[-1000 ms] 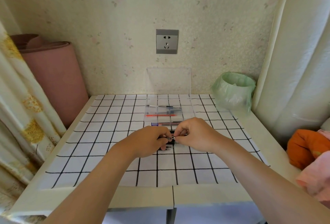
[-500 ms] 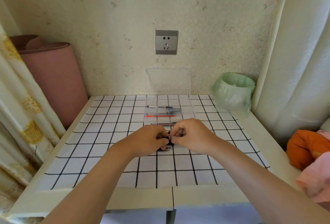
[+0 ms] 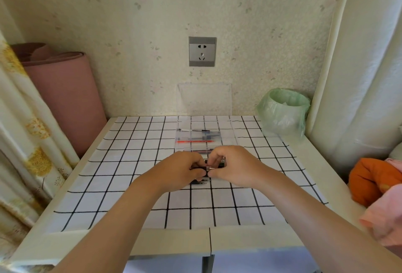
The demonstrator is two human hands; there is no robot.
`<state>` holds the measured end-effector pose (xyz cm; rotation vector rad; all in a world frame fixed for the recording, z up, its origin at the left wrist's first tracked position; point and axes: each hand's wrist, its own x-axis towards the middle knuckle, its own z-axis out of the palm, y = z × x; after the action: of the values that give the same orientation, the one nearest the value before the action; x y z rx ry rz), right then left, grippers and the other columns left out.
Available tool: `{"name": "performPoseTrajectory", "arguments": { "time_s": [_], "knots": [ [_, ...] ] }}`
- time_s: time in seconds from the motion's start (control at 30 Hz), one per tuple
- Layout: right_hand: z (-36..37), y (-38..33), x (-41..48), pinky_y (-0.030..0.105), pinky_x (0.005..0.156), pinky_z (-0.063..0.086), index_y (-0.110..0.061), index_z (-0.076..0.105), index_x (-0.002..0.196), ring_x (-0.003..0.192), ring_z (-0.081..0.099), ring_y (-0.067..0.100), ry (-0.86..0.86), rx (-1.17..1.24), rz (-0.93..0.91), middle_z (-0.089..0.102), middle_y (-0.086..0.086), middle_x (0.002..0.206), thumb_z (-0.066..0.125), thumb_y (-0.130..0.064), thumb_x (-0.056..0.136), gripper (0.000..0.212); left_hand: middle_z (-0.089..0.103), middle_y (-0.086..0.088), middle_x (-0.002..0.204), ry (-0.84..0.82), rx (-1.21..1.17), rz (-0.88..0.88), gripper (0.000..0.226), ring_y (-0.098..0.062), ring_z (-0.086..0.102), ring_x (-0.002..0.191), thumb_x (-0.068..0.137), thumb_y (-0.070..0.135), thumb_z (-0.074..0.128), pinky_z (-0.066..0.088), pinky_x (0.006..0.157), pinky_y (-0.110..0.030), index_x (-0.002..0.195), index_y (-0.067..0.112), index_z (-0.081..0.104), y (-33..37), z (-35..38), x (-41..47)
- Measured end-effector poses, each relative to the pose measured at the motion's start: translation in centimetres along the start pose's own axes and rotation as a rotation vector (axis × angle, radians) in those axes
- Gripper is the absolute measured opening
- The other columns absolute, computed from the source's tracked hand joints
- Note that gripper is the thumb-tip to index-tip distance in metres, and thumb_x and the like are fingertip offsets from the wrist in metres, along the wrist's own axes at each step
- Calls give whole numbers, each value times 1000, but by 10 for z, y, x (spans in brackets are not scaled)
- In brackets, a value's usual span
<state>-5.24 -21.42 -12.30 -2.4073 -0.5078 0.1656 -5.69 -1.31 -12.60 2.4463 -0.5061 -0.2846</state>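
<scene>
My left hand (image 3: 180,170) and my right hand (image 3: 232,167) meet over the middle of the checked tablecloth (image 3: 130,164). Between their fingertips they pinch a short black pen (image 3: 201,167) with a pale band where the two hands meet. Just below the hands a few dark pen refills (image 3: 199,183) lie on the cloth, partly hidden. Behind the hands stands a clear plastic box (image 3: 226,137) with its lid up; a red pen (image 3: 194,141) and a blue and black pen (image 3: 195,130) lie in it.
A green plastic bag over a small bin (image 3: 282,111) stands at the back right. A pink rolled mat (image 3: 63,96) leans at the left beside a curtain (image 3: 24,142). Orange and pink cloth (image 3: 376,183) lies at the right. A wall socket (image 3: 202,51) is above the box.
Both hands have stayed together on the pen and shifted slightly away from me, toward the clear box; the fingers have turned a little on it.
</scene>
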Motion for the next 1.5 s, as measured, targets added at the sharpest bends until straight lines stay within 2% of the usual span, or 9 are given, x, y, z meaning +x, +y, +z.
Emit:
{"name": "performPoseTrajectory", "arguments": {
  "time_s": [0.2, 0.5, 0.6, 0.73, 0.83, 1.0, 1.17, 1.37, 1.5],
  "knots": [
    [1, 2, 2, 24, 64, 43, -29, 71, 93, 68, 55, 1, -44, -67, -3, 63, -12, 80, 64, -41, 91, 14, 70, 14, 83, -14, 30, 16, 8, 6, 55, 60, 95, 31, 58, 47, 61, -23, 94, 31, 66, 1, -1, -1],
    [-3, 1, 0, 29, 78, 53, -31, 70, 93, 84, 61, 1, -3, -72, -16, 66, -16, 93, 72, -36, 85, 10, 71, 16, 82, -12, 27, 4, 8, 1, 58, 65, 95, 32, 57, 56, 75, -35, 95, 34, 65, 1, -2, -2],
    [-1, 2, 0, 25, 66, 47, -30, 71, 98, 75, 58, -1, -64, -106, 3, 65, -15, 91, 62, -43, 92, 17, 71, 14, 84, -20, 34, -2, 8, -8, 63, 72, 95, 34, 57, 57, 75, -39, 95, 35, 65, 1, -2, -1],
    [-2, 2, -1, 24, 77, 50, -34, 68, 101, 86, 60, -2, -61, -96, -6, 66, -18, 96, 68, -43, 86, 18, 70, 12, 84, -21, 48, 2, 8, -12, 64, 74, 95, 34, 57, 57, 75, -40, 95, 34, 66, 2, -1, -2],
    [-2, 2, -1, 21, 71, 45, -33, 67, 97, 79, 57, -4, -25, -99, -21, 65, -17, 96, 72, -34, 85, 13, 70, 12, 85, -21, 45, 5, 9, -10, 63, 74, 95, 32, 57, 57, 76, -38, 96, 32, 66, 2, -1, -2],
    [-1, 0, -2, 23, 58, 36, -27, 70, 98, 63, 49, 1, -75, -139, -8, 58, -13, 74, 57, -40, 96, 19, 70, 15, 83, -21, 28, 3, 8, -5, 61, 70, 95, 33, 57, 57, 74, -37, 96, 34, 65, 2, -1, -2],
    [-2, 0, -1, 26, 76, 51, -35, 67, 99, 85, 60, 0, -56, -110, -6, 65, -17, 97, 70, -41, 85, 15, 70, 14, 83, -14, 38, 3, 9, -4, 58, 65, 95, 31, 57, 54, 71, -34, 93, 35, 64, 3, -1, -1],
    [-2, -2, -3, 18, 56, 35, -29, 69, 102, 61, 49, -5, -81, -131, -2, 57, -18, 78, 59, -38, 95, 15, 70, 13, 85, -23, 52, 4, 10, -14, 64, 73, 96, 32, 55, 54, 70, -34, 97, 32, 66, 5, 0, -1],
    [-4, -3, -3, 21, 67, 45, -32, 70, 102, 75, 56, -3, -60, -118, 1, 65, -17, 92, 66, -39, 90, 15, 71, 13, 85, -14, 59, 1, 10, -7, 62, 69, 96, 32, 56, 53, 69, -32, 97, 33, 65, 3, 0, -1]
  ]
}}
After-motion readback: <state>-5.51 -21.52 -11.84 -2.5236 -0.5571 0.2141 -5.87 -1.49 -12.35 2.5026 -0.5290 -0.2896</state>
